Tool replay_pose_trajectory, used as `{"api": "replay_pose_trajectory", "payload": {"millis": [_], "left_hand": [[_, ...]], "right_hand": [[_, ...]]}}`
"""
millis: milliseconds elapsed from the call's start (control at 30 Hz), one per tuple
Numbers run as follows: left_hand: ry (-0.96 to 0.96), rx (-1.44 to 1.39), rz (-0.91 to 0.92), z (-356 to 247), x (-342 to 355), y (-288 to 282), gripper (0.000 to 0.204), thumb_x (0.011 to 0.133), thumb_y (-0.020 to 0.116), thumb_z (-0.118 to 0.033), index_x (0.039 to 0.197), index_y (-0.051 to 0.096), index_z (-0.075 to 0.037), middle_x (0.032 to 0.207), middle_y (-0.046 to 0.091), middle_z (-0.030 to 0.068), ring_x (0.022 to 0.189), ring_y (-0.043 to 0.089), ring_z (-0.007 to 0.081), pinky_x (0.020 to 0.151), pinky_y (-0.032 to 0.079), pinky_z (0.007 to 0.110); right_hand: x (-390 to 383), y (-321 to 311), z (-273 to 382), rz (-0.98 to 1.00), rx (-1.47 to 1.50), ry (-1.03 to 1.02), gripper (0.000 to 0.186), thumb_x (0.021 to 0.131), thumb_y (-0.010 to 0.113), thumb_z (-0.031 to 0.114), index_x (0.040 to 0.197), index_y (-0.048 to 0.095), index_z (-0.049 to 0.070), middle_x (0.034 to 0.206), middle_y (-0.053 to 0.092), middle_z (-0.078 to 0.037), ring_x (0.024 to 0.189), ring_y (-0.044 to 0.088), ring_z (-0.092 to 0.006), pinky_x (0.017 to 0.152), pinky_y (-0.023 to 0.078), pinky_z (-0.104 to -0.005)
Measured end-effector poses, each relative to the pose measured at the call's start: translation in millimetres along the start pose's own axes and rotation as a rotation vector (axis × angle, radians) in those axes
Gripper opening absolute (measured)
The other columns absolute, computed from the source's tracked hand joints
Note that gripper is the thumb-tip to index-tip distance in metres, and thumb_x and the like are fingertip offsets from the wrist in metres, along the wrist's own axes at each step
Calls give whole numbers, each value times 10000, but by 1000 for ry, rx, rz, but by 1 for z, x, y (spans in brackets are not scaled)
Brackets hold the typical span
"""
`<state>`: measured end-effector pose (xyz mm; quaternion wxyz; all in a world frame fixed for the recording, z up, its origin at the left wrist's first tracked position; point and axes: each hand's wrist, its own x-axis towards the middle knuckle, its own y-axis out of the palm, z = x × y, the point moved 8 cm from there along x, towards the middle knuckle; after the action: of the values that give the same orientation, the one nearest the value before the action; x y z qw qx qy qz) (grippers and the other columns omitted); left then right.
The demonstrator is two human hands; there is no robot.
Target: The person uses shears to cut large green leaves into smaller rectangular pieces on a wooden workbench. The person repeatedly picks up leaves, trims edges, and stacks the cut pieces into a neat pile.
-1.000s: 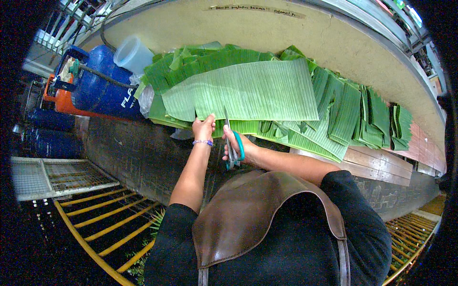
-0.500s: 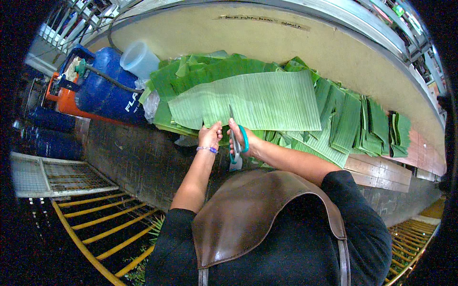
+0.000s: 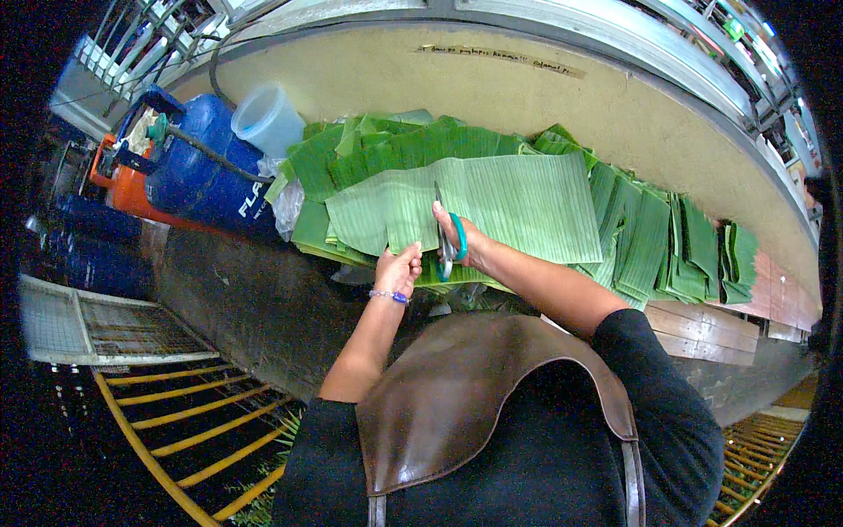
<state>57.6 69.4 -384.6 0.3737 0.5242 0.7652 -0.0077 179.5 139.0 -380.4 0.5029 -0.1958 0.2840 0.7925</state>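
A large pale-green banana leaf [image 3: 518, 206] lies on top of a pile of darker banana leaves [image 3: 421, 145]. My left hand [image 3: 400, 269], with a beaded bracelet at the wrist, is closed on the leaf's near edge, fingers pinched together. Just to its right, my right hand [image 3: 465, 239] grips a pair of scissors [image 3: 445, 253] with teal handles. The blades point away from me, into the leaf from its near edge, and the right hand reaches over that edge. How far the cut runs is hard to make out.
Folded stacks of cut leaves [image 3: 689, 241] line the wooden bench [image 3: 702, 329] on the right. At the left stand a blue gas cylinder [image 3: 206, 171] and a translucent bucket [image 3: 266, 123]. Behind is a beige wall [image 3: 369, 75]; yellow railings [image 3: 189, 439] are at lower left.
The scissors and my right hand have moved further into the leaf, away from me. My left hand keeps its hold on the near edge. The whole view has shifted slightly.
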Motion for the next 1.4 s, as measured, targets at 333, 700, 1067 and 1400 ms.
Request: {"api": "replay_pose_trajectory", "payload": {"millis": [333,700,1067,1400], "left_hand": [[150,204,70,-29,-23,-12,195,811,652,-27,960,533,-66,689,543,-7,504,465,61,412,380,203],[-84,259,131,-72,67,22,847,843,490,-630,1221,406,124,1133,564,277,959,626,310,746,549,366],[-47,643,268,31,99,91,170,814,646,-80,953,629,16,873,660,90,754,615,179,663,489,310],[271,221,-81,-129,43,-41,345,899,548,-100,1197,480,61,1122,584,167,941,604,292,831,494,422]], "right_hand": [[37,-27,44,-107,-3,-83,729,765,494,737,998,545,49,637,505,-36,505,482,-150,471,442,-322],[-74,-133,35,-191,-41,-290,518,905,467,536,1022,555,40,598,498,-27,473,483,-137,446,416,-284],[-178,-211,-76,-519,-61,-221,460,901,507,489,1017,568,47,599,518,-42,491,508,-140,451,421,-288],[-165,-191,-61,-429,-115,-247,427,860,591,476,984,555,70,581,509,-22,465,512,-126,426,413,-276]]}}
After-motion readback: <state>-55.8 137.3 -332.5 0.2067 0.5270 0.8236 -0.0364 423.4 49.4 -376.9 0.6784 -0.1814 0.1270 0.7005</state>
